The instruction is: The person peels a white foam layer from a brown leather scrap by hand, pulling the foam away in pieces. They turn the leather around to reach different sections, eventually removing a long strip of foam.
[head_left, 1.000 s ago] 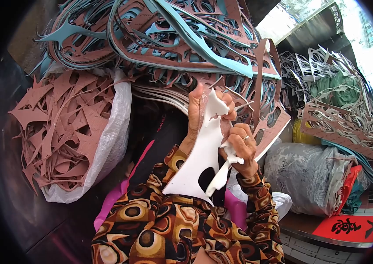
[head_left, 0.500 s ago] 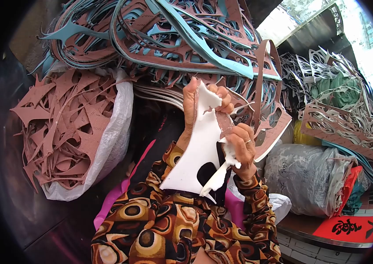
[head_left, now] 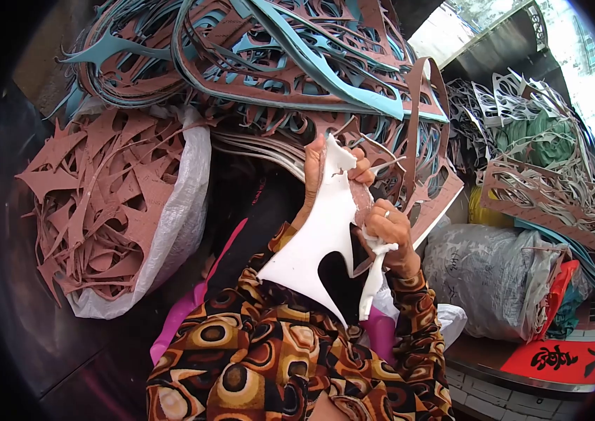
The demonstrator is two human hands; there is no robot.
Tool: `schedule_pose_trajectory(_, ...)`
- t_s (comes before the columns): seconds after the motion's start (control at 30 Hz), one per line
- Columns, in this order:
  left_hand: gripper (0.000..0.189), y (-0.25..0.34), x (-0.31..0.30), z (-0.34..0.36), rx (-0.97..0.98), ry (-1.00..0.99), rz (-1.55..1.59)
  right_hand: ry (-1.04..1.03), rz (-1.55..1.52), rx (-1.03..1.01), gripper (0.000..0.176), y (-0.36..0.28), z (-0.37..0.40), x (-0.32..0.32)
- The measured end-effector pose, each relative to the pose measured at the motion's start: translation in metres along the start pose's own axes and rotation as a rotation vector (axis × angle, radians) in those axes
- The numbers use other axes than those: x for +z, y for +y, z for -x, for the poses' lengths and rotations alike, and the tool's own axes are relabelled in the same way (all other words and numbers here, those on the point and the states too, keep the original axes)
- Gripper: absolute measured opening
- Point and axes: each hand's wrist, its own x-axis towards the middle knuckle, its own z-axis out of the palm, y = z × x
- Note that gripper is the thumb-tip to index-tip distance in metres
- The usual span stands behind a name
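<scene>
Scrap (head_left: 315,235), white and pointy, is up in front of the brown patterned shirt (head_left: 262,351). The left hand (head_left: 313,172) has its grip closed around the top end. The right hand (head_left: 392,238) has its grip closed on a torn white strip (head_left: 373,284) that hangs down. A white bag (head_left: 189,189) of pinky-brown bits (head_left: 108,203) is on the left. A big blue and brown pile (head_left: 276,63) is past both hands.

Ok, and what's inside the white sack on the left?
The white sack holds a heap of jagged reddish-brown scraps; whatever lies beneath the top pieces is covered and can't be seen.
</scene>
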Motion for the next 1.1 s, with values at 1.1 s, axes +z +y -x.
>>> schedule_pose_trajectory(1.1,0.048,0.016,0.052,0.000,0.148,-0.160,-0.136,0.256,0.394,-0.087,0.029,-0.005,0.001,-0.001)
